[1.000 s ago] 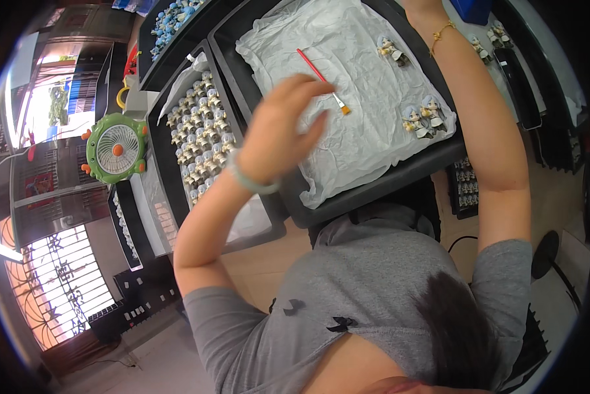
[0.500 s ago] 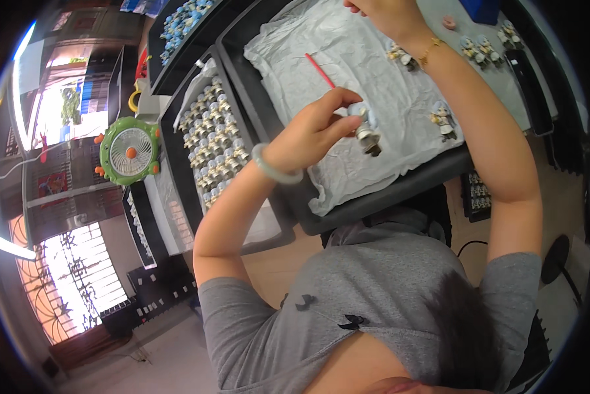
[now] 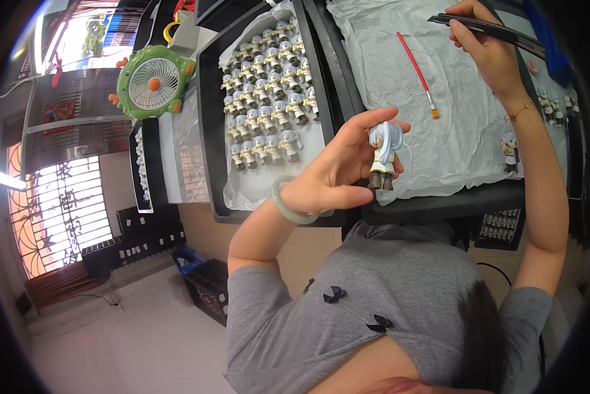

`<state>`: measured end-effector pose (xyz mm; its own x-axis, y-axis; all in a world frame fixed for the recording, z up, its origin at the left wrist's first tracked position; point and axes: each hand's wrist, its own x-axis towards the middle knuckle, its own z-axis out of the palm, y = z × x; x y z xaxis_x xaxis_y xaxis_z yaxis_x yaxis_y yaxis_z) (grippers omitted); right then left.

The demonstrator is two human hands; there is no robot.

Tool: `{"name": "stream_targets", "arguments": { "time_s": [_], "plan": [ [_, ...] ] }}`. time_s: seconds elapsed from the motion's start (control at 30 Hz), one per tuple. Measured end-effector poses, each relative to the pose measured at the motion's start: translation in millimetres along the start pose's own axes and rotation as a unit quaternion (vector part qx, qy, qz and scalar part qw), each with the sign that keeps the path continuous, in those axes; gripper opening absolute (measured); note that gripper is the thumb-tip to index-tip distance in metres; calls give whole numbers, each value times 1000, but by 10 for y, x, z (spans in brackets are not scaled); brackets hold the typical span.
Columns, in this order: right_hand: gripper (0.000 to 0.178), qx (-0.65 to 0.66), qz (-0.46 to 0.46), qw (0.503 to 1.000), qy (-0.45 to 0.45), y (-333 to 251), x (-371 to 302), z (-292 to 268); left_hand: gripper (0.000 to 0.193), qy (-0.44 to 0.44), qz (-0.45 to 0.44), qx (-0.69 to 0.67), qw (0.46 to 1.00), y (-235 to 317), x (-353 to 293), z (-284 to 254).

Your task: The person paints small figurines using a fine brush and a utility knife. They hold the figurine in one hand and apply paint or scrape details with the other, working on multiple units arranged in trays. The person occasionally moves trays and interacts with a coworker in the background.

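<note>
My left hand (image 3: 334,171) holds a small figurine (image 3: 385,152) with pale blue hair, white clothes and dark boots. It stands upright between my fingers, and my thumb lies by its boots. At the upper right, my right hand (image 3: 492,59) is closed around a long black tool (image 3: 471,25) with a narrow tip pointing left. I cannot make out exactly what kind of tool it is. Between my hands, a red-handled paintbrush (image 3: 416,69) lies on crumpled white paper (image 3: 374,72). One more figurine (image 3: 509,152) rests on the paper near my right forearm.
A black tray (image 3: 211,125) on the left holds rows of similar figurines. Several more figurines (image 3: 549,106) stand at the far right beside a blue object (image 3: 552,49). A green fan (image 3: 154,82) stands beyond the left tray. Another filled tray (image 3: 498,226) sits lower right.
My right hand now holds the black tool. My left hand has turned and opened its palm upward, with the figurine upright. The view has shifted, showing more of the left tray.
</note>
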<state>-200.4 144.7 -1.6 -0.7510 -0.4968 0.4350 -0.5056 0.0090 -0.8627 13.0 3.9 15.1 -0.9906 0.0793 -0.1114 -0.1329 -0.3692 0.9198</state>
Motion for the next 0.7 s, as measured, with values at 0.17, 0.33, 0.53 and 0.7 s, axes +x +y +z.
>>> {"name": "stream_targets", "arguments": {
  "time_s": [0.17, 0.33, 0.53, 0.7],
  "plan": [
    [13, -10, 55, 997, -61, 309, 67, -149, 83, -11, 5, 15, 1000, -8, -10, 17],
    [15, 0, 47, 995, -91, 426, 76, -136, 87, -38, 21, 41, 998, -65, -30, -49],
    [16, -20, 47, 994, -95, 402, 72, -130, 80, -51, 45, 18, 997, -130, -45, -89],
    [16, -16, 39, 994, -102, 436, 65, -163, 81, -50, -11, -76, 996, -64, -21, -62]
  ]
}}
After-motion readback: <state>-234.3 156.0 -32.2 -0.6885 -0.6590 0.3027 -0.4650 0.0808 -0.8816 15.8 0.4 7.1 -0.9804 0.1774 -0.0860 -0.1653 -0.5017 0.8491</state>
